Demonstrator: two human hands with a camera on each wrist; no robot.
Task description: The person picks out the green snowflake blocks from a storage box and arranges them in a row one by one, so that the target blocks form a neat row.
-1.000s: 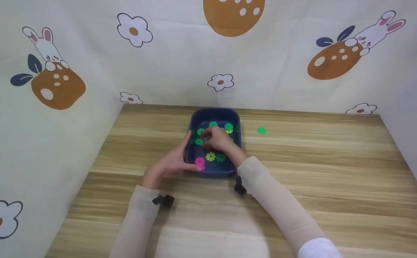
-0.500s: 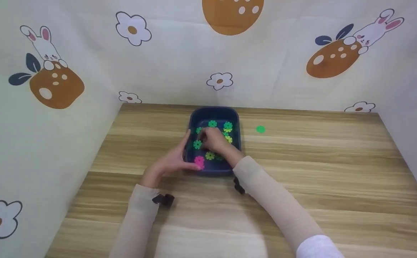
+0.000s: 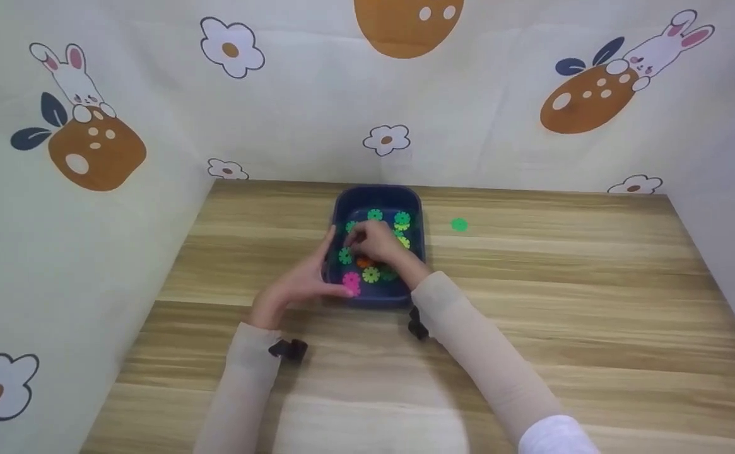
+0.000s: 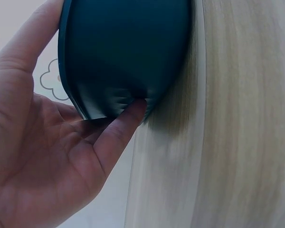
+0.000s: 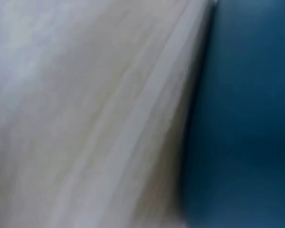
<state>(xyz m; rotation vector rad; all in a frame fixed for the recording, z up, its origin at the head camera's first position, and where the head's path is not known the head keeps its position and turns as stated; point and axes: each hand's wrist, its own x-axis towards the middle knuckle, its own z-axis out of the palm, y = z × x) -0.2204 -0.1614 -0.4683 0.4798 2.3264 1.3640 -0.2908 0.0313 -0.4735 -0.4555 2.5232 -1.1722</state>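
A dark blue plastic bin point(image 3: 380, 301) stands on the wooden table. My left hand point(image 3: 307, 277) grips its left side, thumb at the near left corner and fingers along the outer wall; in the left wrist view the thumb point(image 4: 118, 130) presses the bin's end point(image 4: 128, 47). My right hand point(image 3: 376, 241) is inside the bin, fingers bent down at a green notched disc point(image 3: 346, 255); I cannot tell if they pinch it. Around it lie pink discs point(image 3: 351, 279), a yellow disc point(image 3: 371, 274), an orange disc point(image 3: 363, 261) and several green ones point(image 3: 375, 215). The right wrist view is blurred.
One green disc point(image 3: 459, 224) lies on the table point(image 3: 563, 284) to the right of the bin. Behind the bin, the table meets a patterned cloth backdrop point(image 3: 317, 94). Black wrist cameras point(image 3: 289, 349) sit at both sleeves.
Inside the bin, the green disc by my right fingers has shifted slightly toward the near left, and the right hand has moved a little left. My left hand has stayed on the bin.
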